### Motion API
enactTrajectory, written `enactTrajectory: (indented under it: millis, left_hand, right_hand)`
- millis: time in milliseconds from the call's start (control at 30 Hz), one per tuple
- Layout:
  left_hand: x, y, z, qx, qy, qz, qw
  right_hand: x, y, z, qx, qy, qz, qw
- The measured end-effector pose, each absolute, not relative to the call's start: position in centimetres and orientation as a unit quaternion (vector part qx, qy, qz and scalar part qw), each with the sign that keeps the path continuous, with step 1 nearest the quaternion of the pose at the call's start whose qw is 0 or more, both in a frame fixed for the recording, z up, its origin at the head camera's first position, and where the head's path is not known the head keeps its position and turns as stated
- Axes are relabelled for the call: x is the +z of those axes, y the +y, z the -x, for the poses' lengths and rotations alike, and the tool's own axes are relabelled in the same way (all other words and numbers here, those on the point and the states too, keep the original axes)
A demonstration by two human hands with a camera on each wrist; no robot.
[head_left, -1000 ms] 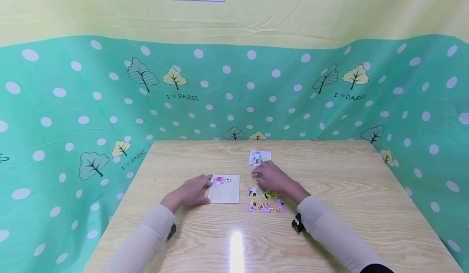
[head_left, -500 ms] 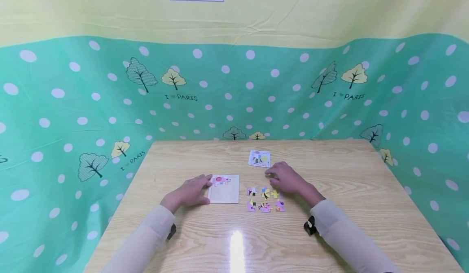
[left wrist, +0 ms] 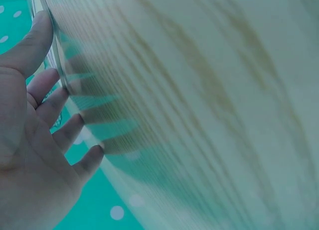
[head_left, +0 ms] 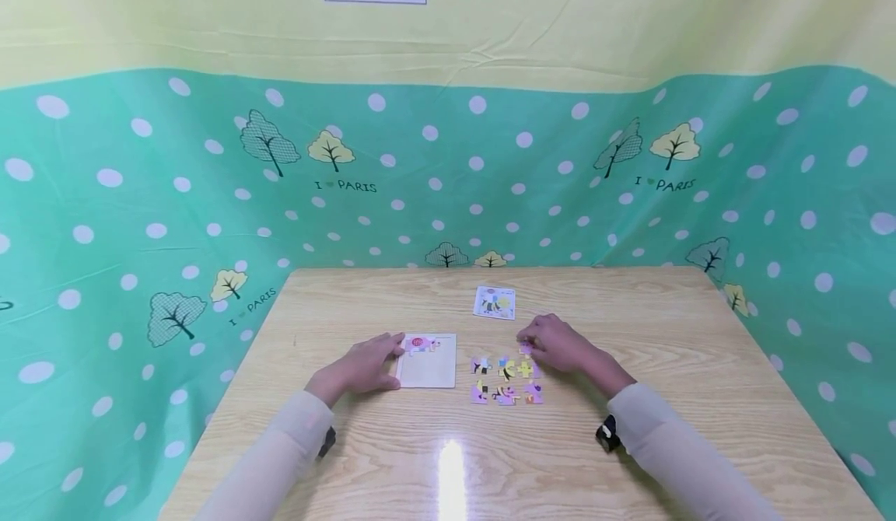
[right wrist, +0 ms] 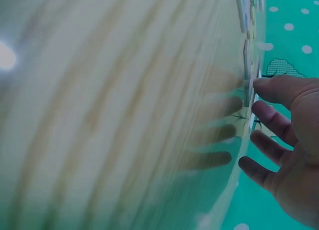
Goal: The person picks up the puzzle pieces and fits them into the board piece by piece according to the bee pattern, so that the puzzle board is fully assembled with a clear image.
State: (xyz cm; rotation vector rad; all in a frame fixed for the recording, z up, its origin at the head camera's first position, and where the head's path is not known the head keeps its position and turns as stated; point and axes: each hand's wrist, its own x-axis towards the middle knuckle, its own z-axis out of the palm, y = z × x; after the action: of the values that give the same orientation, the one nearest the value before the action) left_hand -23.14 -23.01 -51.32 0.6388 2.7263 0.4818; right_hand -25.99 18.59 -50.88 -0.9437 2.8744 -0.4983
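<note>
Thumb and fingertips bent low over the table, a person's right hand [head_left: 556, 340] met a small pink piece [head_left: 526, 348]. From where I stood the gap looked slight, the other fingers loosely bent and apart; I could not tell whether the piece was pinched or merely touched, the forefinger being hidden in the wrist view.

Just beside it, from about six to eight o'clock, loose jigsaw pieces [head_left: 505, 398] lay flat in two rough rows, the spread running nine to three. The right hand was clearly the nearer one to them.

What seemed to matter most for the next move was the line to the pale board [head_left: 428, 369]: it lay between eight and nine o'clock from the right fingertips, nearly square, with no marked long axis. The left hand [head_left: 360, 365] rested at its nine o'clock edge, thumb and fingers spread wide, gripping nothing. A pink printed strip [head_left: 420, 343] filled part of its twelve o'clock side. A picture card [head_left: 494, 303] lay flat at the right hand's eleven o'clock.
</note>
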Motion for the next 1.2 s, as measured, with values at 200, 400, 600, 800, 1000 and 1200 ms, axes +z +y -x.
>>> enactTrajectory:
  millis: [200,400,600,800,1000,1200]
  left_hand:
    - [-51.39,-23.11,23.02,0.169,0.948,-0.218,0.156]
    - [-51.41,-23.15,23.02,0.172,0.949,-0.215,0.155]
    - [-51.43,-23.18,23.17,0.171,0.948,-0.221,0.151]
    - [-51.59,-23.21,23.27,0.174,0.947,-0.223,0.153]
    - [-51.62,-23.17,23.25,0.172,0.947,-0.222,0.154]
    - [-51.43,-23.12,23.15,0.169,0.949,-0.218,0.155]
  right_hand:
    - [-51.36,18.44,26.21,-0.150,0.936,0.316,0.045]
    - [-51.56,18.36,26.23,-0.148,0.938,0.311,0.037]
    - [-51.40,18.45,26.07,-0.144,0.940,0.307,0.034]
    - [-51.39,18.52,26.21,-0.145,0.940,0.307,0.037]
    - [-51.47,18.41,26.55,-0.150,0.942,0.297,0.042]
    - [-51.18,17.77,26.75,-0.159,0.935,0.317,0.031]
